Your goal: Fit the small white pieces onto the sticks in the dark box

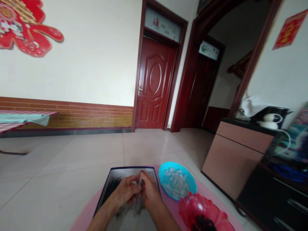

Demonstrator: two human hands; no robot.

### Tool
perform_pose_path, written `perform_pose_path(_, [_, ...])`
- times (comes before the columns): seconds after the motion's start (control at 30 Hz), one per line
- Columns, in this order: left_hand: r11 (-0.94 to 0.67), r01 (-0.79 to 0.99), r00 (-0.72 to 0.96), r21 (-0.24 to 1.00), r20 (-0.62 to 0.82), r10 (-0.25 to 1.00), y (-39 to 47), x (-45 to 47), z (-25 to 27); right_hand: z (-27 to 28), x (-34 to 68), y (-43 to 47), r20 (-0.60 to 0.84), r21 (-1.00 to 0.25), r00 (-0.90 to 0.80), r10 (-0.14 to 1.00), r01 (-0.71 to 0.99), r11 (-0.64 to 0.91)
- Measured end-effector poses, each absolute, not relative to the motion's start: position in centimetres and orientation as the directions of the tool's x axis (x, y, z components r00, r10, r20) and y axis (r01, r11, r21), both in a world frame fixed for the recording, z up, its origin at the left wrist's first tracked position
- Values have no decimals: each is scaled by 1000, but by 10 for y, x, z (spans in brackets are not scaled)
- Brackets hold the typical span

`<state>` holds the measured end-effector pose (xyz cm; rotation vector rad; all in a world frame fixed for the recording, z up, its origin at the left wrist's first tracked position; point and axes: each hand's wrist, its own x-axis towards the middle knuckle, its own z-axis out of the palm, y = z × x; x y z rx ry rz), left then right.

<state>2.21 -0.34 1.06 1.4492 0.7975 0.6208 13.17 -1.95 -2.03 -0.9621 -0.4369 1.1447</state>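
Note:
My left hand and my right hand meet over a shallow dark-rimmed tray. Between their closed fingertips is a small slender whitish piece, pinched from both sides; its kind is too blurred to tell. Thin dark sticks lie along the tray's left side, partly covered by my left hand. Pale slender pieces show below the hands, smeared and half hidden. Just right of my right hand stands a light-blue bowl with many small whitish pieces in it.
A red translucent petal-edged bowl with small black pieces is at the lower right. Tray and bowls sit on a round pink table. Beyond are a tiled floor, a red door and a cabinet at right.

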Motion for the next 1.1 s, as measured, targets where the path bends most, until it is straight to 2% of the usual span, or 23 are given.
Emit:
perform_pose_path(0.1, [107, 10, 560, 994, -95, 823, -1, 20, 8, -21, 133, -19, -152, -802, 382, 912, -586, 112])
perform_pose_path(0.27, [240, -184, 589, 953, -89, 803, -4, 19, 11, -33, 135, -14, -153, -748, 345, 926, -653, 120])
perform_pose_path(0.43, [339, -275, 586, 900, -123, 801, -8, 21, 17, -33, 135, -12, -113, -696, 456, 883, -671, 257])
perform_pose_path(0.53, [330, -327, 523, 885, -121, 844, -1, 21, 10, -27, 134, -14, -153, -679, 469, 870, -689, 252])
perform_pose_path(0.63, [242, -316, 375, 917, -113, 920, 10, 18, 0, -20, 131, -20, -204, -718, 437, 876, -675, 170])
perform_pose_path(0.77, [98, -260, 170, 961, -54, 984, 21, 14, -8, -16, 122, -28, -168, -806, 328, 929, -588, 62])
perform_pose_path(0.87, [57, -319, 119, 946, -20, 993, 23, 13, -9, -17, 115, -31, -118, -884, 264, 957, -467, 19])
perform_pose_path(1.0, [72, -435, 85, 898, -39, 996, 23, 13, -7, -13, 111, -31, -27, -975, 331, 943, -218, 48])
perform_pose_path(1.1, [100, -463, 80, 881, -71, 994, 23, 13, -5, 2, 121, -26, 48, -987, 395, 917, -124, 105])
